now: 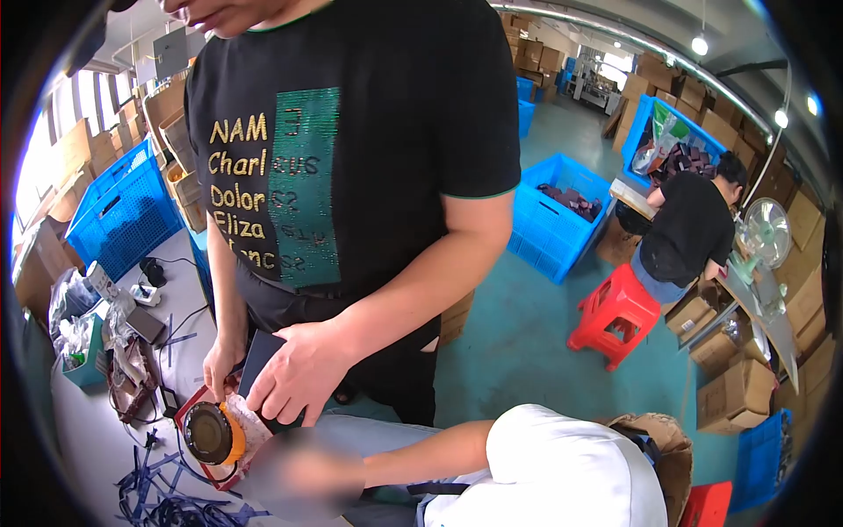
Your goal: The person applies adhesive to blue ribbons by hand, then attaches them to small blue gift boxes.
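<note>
My right arm, in a white sleeve, reaches left across the lower part of the head view. My right hand (303, 474) is covered by a blur, so its fingers and anything in them cannot be made out. Just left of it lies a red-edged tray or board (230, 481) with a round orange object (211, 434) that has a dark top. A person in a black T-shirt stands facing me and holds a dark flat box (261, 358) beside my hand. That person's other hand (221, 362) is at the tray's far edge. My left hand is out of view.
Blue strips (167, 492) are heaped on the white table (88, 430), with cables and small items behind. Blue crates (553, 224) stand on the green floor. Near a red stool (616, 307), another person works at the right by a fan (766, 233). Cardboard boxes (736, 395) line that side.
</note>
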A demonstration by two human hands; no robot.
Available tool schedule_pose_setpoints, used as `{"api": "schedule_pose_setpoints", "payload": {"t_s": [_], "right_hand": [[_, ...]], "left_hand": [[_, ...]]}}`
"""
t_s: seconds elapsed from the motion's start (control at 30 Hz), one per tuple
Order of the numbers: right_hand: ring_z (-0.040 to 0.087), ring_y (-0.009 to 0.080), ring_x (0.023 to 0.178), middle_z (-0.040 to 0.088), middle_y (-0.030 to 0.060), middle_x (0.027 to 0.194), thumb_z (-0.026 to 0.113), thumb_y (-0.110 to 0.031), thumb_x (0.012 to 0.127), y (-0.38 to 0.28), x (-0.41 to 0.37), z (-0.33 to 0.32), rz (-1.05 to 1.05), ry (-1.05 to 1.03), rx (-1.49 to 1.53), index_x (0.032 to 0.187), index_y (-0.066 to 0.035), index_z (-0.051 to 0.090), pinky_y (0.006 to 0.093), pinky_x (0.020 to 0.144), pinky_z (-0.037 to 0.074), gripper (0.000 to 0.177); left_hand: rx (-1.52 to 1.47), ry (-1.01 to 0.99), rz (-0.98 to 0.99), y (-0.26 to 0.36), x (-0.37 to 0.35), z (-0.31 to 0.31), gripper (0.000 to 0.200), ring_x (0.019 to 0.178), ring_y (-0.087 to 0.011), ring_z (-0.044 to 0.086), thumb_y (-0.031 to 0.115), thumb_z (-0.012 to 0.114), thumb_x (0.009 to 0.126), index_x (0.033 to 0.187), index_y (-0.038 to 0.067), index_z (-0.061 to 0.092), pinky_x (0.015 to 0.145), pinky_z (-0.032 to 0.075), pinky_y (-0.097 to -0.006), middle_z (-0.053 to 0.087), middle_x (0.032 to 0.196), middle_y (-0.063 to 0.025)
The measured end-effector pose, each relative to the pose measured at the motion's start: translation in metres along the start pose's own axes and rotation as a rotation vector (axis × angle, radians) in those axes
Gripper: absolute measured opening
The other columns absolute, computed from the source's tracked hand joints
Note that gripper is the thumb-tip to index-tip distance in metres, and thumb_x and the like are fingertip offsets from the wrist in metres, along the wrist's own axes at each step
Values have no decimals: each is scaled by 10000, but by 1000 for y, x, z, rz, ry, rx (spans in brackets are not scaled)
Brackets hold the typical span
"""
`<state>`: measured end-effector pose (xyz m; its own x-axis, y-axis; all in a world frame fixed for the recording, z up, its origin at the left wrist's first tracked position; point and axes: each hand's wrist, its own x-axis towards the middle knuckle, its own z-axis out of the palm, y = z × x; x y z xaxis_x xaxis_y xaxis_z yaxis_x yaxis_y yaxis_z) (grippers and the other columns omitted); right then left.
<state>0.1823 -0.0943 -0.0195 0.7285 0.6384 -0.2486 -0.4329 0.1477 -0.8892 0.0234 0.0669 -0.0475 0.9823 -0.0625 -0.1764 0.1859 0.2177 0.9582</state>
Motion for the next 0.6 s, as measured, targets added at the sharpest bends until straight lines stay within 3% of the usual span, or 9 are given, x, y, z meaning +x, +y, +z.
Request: {"api": "schedule_pose_setpoints", "payload": {"t_s": [0.1,0.13,0.17,0.2,0.23,0.27,0.33,0.43,0.6], "right_hand": [[437,56,506,525,-10,589,601,-192,838,6,11,1,-148,128,-111,725,-40,581,232,457,350,191],[482,64,568,561,-5,621,625,-206,817,6,11,-3,-192,202,-223,746,-29,601,252,512,400,193],[500,68,613,584,0,651,625,-194,816,-9,4,-6,-172,200,-264,752,-18,615,268,555,427,187],[499,67,618,582,-4,664,627,-185,814,-13,5,-7,-182,227,-242,737,-16,622,264,562,431,186],[498,64,620,581,-8,682,631,-181,813,-7,12,-13,-177,222,-231,750,-8,626,248,557,424,184],[482,51,559,556,-22,649,618,-217,846,-12,14,-17,-158,198,-245,812,-33,638,202,486,385,188],[431,38,496,511,-35,602,601,-211,866,-27,15,-14,-84,227,-229,835,-33,632,182,430,329,183],[349,23,441,459,-44,569,569,-146,881,-36,28,-16,-51,190,-155,832,-30,619,180,393,247,136],[308,18,422,434,-50,549,592,-155,870,-50,55,-11,-53,207,-193,782,-35,610,177,387,210,149]], "left_hand": [[146,-136,19,-3,29,-3,515,972,-205,552,279,689,748,1159,13,527,801,466,-302,564,1089,-88],[56,-165,-67,-11,36,-6,495,1011,-205,547,211,685,743,1178,32,529,868,438,-304,564,1107,-99],[97,-89,88,-20,45,-3,474,832,-248,611,103,618,587,1031,-42,543,786,485,-355,613,902,-166],[112,-15,-53,-3,44,10,465,872,-182,588,39,527,563,1023,-30,554,821,455,-298,607,924,-115],[25,-128,-11,-19,47,-8,513,990,-186,569,113,730,625,1085,-41,561,885,432,-311,601,1048,-102],[28,-150,-65,-15,45,-11,507,1024,-161,544,-30,647,604,1102,-29,552,905,413,-292,581,1076,-79],[-61,-197,-44,-10,40,-12,556,1033,-147,532,-136,640,611,1142,-13,530,932,400,-288,567,1111,-72],[-147,-232,-1,-10,35,-16,512,1025,-136,535,-102,676,678,1158,12,540,925,408,-277,560,1123,-60],[-89,-320,56,-10,37,-19,483,991,-125,548,-8,717,715,1167,26,550,894,433,-266,563,1101,-51]]}}
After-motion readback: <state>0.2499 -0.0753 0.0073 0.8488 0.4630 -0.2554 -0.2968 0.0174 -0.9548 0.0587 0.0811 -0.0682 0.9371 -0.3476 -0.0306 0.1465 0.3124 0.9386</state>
